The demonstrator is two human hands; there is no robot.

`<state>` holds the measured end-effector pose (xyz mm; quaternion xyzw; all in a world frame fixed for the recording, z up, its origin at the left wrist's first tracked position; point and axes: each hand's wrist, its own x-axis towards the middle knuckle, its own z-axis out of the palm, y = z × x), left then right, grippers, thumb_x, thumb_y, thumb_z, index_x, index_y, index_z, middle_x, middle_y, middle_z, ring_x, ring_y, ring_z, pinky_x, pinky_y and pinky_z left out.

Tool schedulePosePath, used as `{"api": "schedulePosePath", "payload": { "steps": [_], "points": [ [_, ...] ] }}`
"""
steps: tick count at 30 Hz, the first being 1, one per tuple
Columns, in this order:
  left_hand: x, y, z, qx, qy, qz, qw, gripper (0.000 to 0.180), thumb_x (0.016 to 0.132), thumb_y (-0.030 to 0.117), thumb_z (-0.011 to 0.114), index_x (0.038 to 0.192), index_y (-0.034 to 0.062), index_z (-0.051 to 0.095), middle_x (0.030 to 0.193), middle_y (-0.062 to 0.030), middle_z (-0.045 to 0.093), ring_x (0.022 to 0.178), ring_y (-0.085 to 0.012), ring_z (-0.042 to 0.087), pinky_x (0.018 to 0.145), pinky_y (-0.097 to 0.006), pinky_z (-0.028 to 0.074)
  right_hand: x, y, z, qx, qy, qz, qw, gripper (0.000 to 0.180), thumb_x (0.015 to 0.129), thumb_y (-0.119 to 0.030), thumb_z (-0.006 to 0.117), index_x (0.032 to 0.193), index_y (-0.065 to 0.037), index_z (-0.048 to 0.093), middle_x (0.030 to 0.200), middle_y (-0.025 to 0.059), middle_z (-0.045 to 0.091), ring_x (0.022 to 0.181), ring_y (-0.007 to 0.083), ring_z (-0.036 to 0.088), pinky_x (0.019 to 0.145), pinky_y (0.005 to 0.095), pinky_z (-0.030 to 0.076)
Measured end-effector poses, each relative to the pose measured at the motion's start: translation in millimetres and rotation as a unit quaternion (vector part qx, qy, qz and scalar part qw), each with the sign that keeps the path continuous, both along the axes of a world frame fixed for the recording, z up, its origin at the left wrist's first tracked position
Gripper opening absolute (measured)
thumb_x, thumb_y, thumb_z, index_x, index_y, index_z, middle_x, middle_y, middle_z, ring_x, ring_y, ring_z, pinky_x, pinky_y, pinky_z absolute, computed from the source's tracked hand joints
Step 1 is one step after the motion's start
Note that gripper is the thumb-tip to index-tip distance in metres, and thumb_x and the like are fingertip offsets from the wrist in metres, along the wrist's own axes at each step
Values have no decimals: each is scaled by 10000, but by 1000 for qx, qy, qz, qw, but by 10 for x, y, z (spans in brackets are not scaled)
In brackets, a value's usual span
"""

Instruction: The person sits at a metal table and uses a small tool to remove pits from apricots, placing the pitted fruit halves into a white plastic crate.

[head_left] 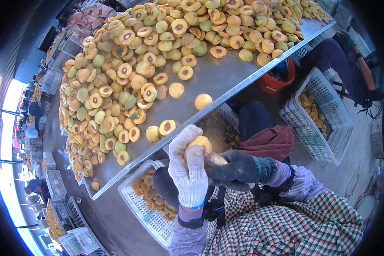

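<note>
My left hand (187,170), in a white knit glove, is closed around a yellow-orange apricot (202,143) just off the table's near edge. Close beside it, my right hand (241,168) in a dark glove grips a small tool (218,160) with a pale, shiny end pointing at the fruit. Motion blur and the fingers hide the tool's exact kind and whether it touches the apricot. On the metal table (179,101) lies a big heap of halved apricots (115,91), many with brown pits showing. A single apricot piece (203,101) rests near the rim.
Below my left hand stands a white plastic crate (134,205) of apricot pieces. Another white crate (328,123) with fruit sits on the floor at right, near a red bucket (277,79). A seated person (335,64) is at far right. Stacked crates (55,185) line the left.
</note>
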<state>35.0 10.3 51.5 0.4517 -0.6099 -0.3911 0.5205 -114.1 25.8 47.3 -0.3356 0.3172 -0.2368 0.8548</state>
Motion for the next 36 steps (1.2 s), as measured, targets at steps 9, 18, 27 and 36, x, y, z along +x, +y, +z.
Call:
{"api": "schedulePosePath", "payload": {
  "steps": [9,18,27,36],
  "points": [
    [45,-130,110,-15,-114,-58,992,233,971,146,468,993,-28,621,966,-115,665,827,-174,637,737,-284,506,-2,111,-185,73,-117,33,990,332,978,-298,503,858,9,542,522,4,508,350,73,444,351,210,336],
    [88,-249,215,-151,-134,-178,963,228,831,118,629,1028,3,641,947,-143,676,814,-232,680,696,-313,524,-17,229,-189,216,-311,41,925,276,995,-216,457,834,-13,553,542,-11,487,442,41,456,424,188,371],
    [-95,57,367,234,222,-68,944,588,974,495,405,955,-62,593,856,-196,640,678,-262,646,611,-340,543,56,285,-242,235,-293,40,926,218,963,-205,525,839,-27,550,550,-10,502,426,38,442,397,186,328],
    [146,-35,82,298,430,-86,848,453,966,444,475,1001,5,578,906,-144,624,672,-253,625,545,-348,523,173,199,-200,97,-298,133,940,236,945,-247,564,884,-19,566,623,0,531,473,41,474,434,185,340]
  ]
}}
